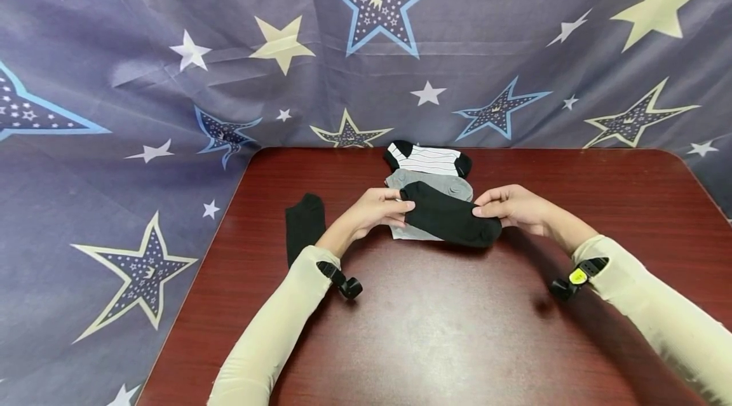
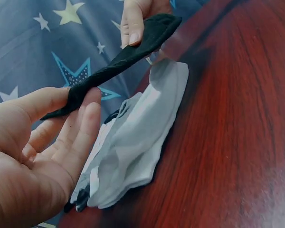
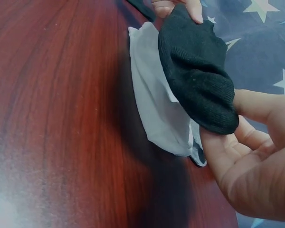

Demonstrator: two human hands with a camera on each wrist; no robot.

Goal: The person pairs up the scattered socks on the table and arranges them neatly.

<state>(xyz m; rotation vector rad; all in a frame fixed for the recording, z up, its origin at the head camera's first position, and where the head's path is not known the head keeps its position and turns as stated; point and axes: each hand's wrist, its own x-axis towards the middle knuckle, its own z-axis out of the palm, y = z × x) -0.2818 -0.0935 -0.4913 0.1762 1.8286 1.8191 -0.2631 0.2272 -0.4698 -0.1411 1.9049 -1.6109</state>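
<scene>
A black sock (image 1: 448, 214) is stretched flat between both hands, raised over other socks on the table. My left hand (image 1: 379, 209) pinches its left end between thumb and fingers. At the other end, my right hand (image 1: 511, 208) grips the sock near the toe. Beneath it lie a grey sock (image 1: 457, 188) and a light grey sock (image 2: 137, 142), partly covered in the head view. Behind these is a white striped sock (image 1: 431, 160) with black heel and toe. Another black sock (image 1: 305, 227) lies by itself left of the left forearm.
The dark red wooden table (image 1: 429, 342) ends at the back against a star-patterned cloth (image 1: 354, 94), which also hangs along the left side. Each wrist carries a strapped camera, one on the left (image 1: 345, 284) and one on the right (image 1: 566, 288).
</scene>
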